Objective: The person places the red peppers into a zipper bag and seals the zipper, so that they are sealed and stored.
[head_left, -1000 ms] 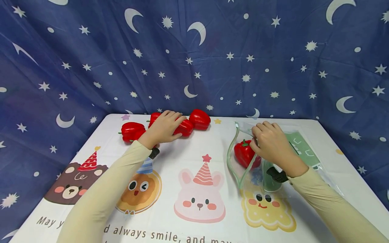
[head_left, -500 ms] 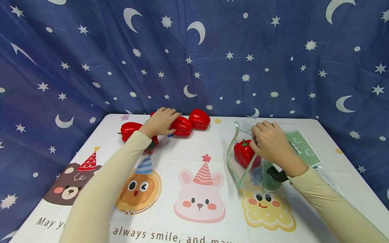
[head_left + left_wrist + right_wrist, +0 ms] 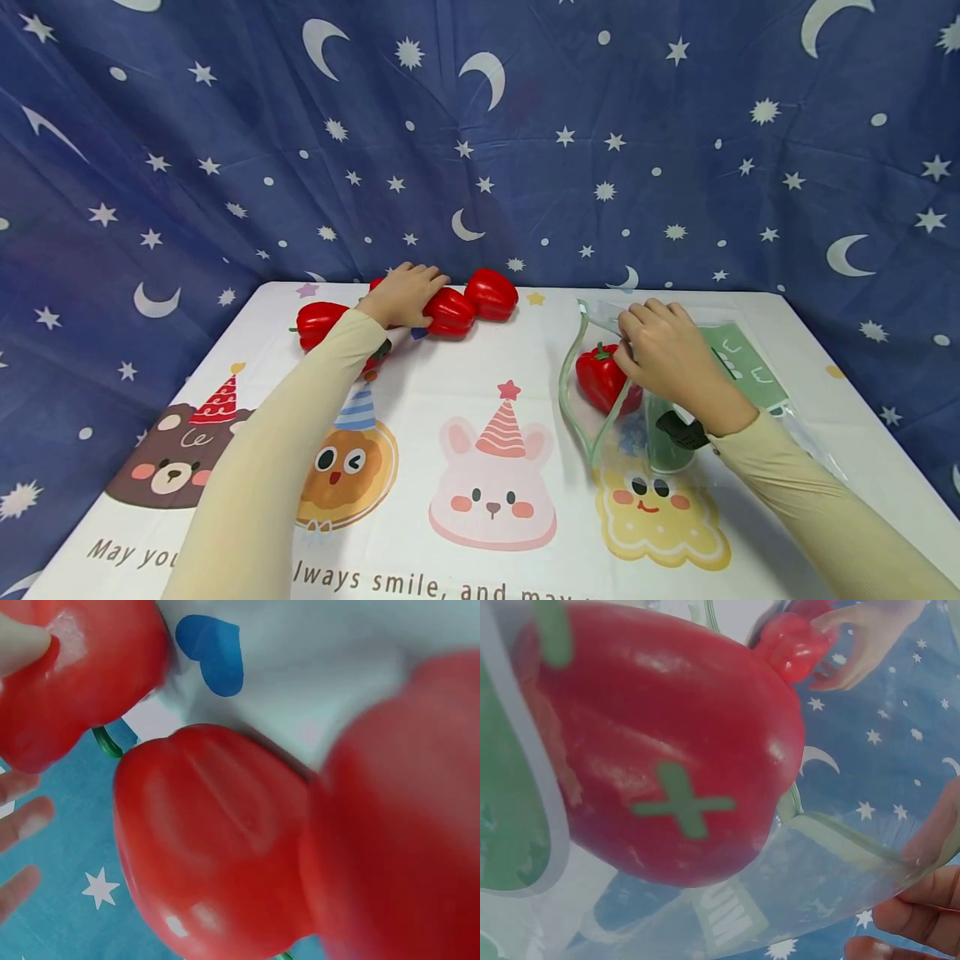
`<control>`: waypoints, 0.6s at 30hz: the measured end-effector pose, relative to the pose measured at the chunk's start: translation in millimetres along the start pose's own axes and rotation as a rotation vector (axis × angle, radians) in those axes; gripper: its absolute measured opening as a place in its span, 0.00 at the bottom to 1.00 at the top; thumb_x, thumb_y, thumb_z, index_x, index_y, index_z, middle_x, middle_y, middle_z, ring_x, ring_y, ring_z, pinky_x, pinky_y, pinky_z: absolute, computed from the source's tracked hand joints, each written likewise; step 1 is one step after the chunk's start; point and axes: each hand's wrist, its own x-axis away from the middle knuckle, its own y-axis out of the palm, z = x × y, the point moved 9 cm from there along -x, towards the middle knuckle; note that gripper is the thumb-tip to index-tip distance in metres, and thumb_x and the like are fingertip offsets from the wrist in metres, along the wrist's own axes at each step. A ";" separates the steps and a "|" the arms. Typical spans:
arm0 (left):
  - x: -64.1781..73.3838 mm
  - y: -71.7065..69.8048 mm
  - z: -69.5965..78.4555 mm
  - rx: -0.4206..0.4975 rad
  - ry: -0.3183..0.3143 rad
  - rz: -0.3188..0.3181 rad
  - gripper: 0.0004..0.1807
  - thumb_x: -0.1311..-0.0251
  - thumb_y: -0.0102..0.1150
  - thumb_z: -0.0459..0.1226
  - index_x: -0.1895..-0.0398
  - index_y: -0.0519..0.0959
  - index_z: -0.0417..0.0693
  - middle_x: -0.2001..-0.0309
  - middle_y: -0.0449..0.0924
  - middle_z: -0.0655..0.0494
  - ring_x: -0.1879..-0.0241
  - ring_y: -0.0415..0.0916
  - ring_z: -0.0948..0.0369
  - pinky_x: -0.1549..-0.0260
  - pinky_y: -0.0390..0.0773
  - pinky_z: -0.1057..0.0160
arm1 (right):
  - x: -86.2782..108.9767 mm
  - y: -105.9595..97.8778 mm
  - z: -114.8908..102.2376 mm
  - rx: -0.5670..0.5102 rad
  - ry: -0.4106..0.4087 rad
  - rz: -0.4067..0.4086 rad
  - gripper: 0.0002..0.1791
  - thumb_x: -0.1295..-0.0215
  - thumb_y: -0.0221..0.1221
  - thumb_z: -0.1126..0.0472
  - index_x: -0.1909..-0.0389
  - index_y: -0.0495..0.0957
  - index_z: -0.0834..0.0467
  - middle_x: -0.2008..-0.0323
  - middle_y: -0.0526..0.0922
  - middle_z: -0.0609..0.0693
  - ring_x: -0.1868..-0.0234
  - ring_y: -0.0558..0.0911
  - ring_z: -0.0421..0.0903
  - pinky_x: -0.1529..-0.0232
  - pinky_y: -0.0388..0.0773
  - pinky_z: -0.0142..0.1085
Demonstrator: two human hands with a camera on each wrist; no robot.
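Note:
My left hand (image 3: 408,296) is at a red bell pepper (image 3: 452,314) in the back row. In the left wrist view its thumb (image 3: 19,645) lies on that pepper (image 3: 97,675), while the fingers spread on the far side with backdrop showing between them. My right hand (image 3: 660,346) pinches the upper edge of a clear zip bag (image 3: 573,400); its curled fingers (image 3: 930,907) show at the bag's edge in the right wrist view. Inside the bag sits one red bell pepper (image 3: 600,379), seen through printed plastic. The bag's mouth gapes toward the left.
More bell peppers lie around my left hand: one (image 3: 318,323) to its left, one (image 3: 214,840) partly behind it and another (image 3: 491,294) at the back. A printed white cloth (image 3: 487,433) covers the table. A blue starry curtain (image 3: 525,167) hangs behind.
My left hand has moved slightly back and down, coming against the pepper in the back row. The right hand and the bag have stayed in place.

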 end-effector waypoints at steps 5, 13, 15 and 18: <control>-4.4 4.1 1.9 -0.003 0.003 -0.042 0.40 0.53 0.65 0.48 0.35 0.65 0.45 0.40 0.70 0.45 0.40 0.67 0.48 0.36 0.63 0.46 | -0.2 0.7 -0.3 -0.001 0.002 -0.005 0.06 0.56 0.53 0.65 0.83 0.65 0.59 0.82 0.68 0.52 0.75 0.68 0.51 0.72 0.63 0.41; -6.5 6.5 6.7 -0.011 0.023 -0.055 0.41 0.52 0.63 0.49 0.35 0.64 0.43 0.38 0.69 0.43 0.39 0.67 0.47 0.35 0.62 0.45 | -0.4 1.2 -0.6 0.006 0.000 -0.009 0.05 0.55 0.52 0.64 0.83 0.65 0.59 0.82 0.69 0.52 0.75 0.69 0.51 0.72 0.63 0.41; -6.4 6.1 8.7 -0.012 0.029 -0.050 0.41 0.52 0.63 0.49 0.35 0.64 0.42 0.38 0.69 0.43 0.38 0.66 0.47 0.35 0.62 0.45 | -0.1 2.0 -0.4 0.007 0.002 -0.013 0.05 0.55 0.53 0.64 0.83 0.66 0.59 0.82 0.69 0.52 0.75 0.69 0.51 0.72 0.63 0.41; -6.3 6.2 11.1 -0.020 0.032 -0.043 0.41 0.52 0.62 0.49 0.35 0.64 0.41 0.38 0.68 0.42 0.38 0.66 0.47 0.35 0.61 0.44 | 0.4 2.5 0.2 0.010 0.008 -0.018 0.06 0.56 0.53 0.64 0.83 0.66 0.59 0.82 0.70 0.53 0.75 0.69 0.51 0.72 0.64 0.42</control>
